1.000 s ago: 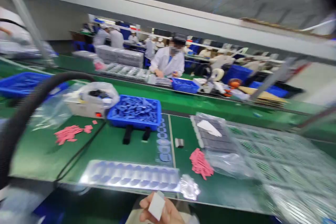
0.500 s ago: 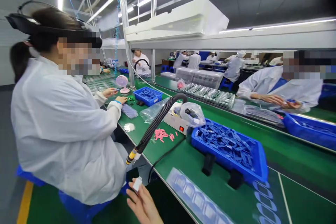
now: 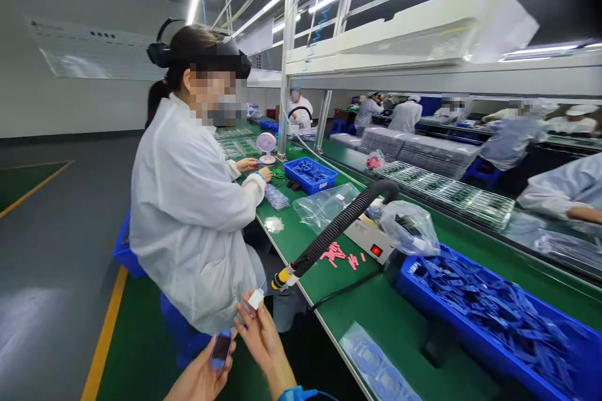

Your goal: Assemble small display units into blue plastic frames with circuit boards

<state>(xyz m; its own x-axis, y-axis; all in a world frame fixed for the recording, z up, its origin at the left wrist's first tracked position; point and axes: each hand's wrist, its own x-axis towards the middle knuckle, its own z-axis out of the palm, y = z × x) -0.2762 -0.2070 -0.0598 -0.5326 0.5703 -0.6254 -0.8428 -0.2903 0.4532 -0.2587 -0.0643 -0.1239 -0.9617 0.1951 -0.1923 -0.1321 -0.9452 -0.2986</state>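
Currently L hand (image 3: 200,381) fingers closed on blue-framed part (image 3: 221,349), R hand (image 3: 263,341) fingers pinching white pad (image 3: 256,299); slip risks drop past bench edge (image 3: 314,318)

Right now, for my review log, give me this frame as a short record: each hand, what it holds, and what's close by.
Left hand: holds a small blue piece
Right hand: pinches a small white piece
Nearest: black ribbed hose with a yellow nozzle, at the edge of the green workbench
Also: blue crate of blue parts
Co-worker: seated person in a white coat, working at the bench
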